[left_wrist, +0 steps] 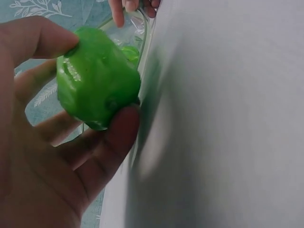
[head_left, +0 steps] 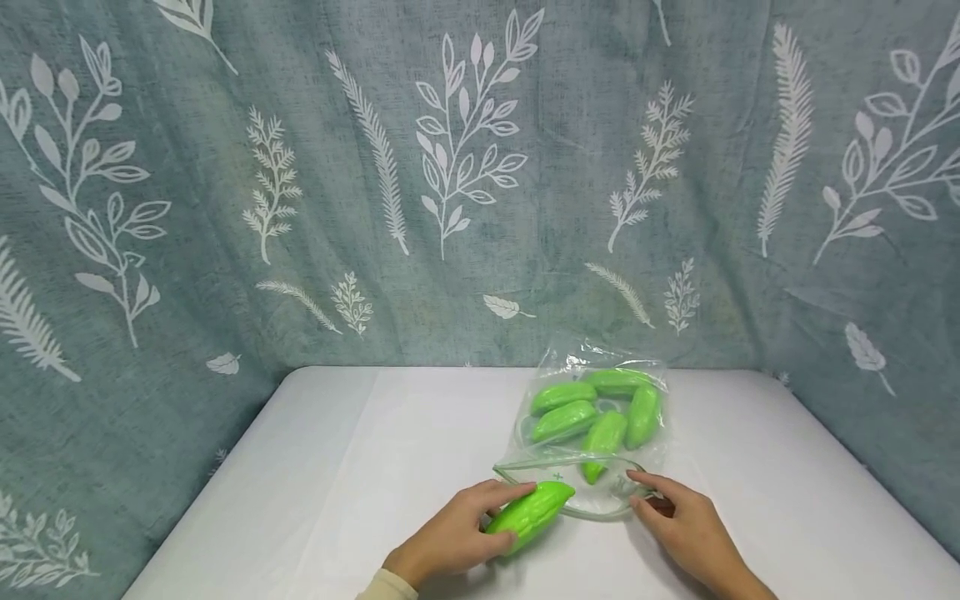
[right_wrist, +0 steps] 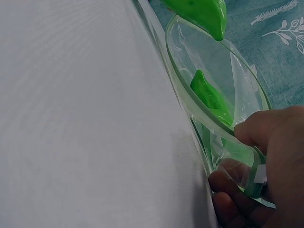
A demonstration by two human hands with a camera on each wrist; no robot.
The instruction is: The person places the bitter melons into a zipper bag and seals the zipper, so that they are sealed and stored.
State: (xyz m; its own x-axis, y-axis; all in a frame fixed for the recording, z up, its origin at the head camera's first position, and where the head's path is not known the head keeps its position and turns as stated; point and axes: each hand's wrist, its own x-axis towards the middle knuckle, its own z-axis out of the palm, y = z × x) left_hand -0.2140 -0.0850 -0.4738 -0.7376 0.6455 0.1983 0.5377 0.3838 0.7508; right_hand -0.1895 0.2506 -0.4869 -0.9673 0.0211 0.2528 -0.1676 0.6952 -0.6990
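Observation:
My left hand (head_left: pixel 468 529) grips a glossy, bumpy green bitter melon (head_left: pixel 534 512), thumb on its near side and fingers over its far side. The melon's pointed tip overlaps the mouth of a clear zip bag (head_left: pixel 517 450) in the head view. With thumb and fingers, my right hand (head_left: pixel 686 525) pinches the bag's green-edged rim (right_wrist: pixel 185 85) at its right end, beside a small white piece (right_wrist: pixel 260 174). The mouth gapes open. Several more green melons lie inside the bag; one melon (head_left: pixel 603 442) points toward the opening.
The bag lies flat on a white table (head_left: pixel 360 467), toward its back edge. A grey-green curtain (head_left: pixel 465 183) with white leaf prints hangs behind the table and along both sides.

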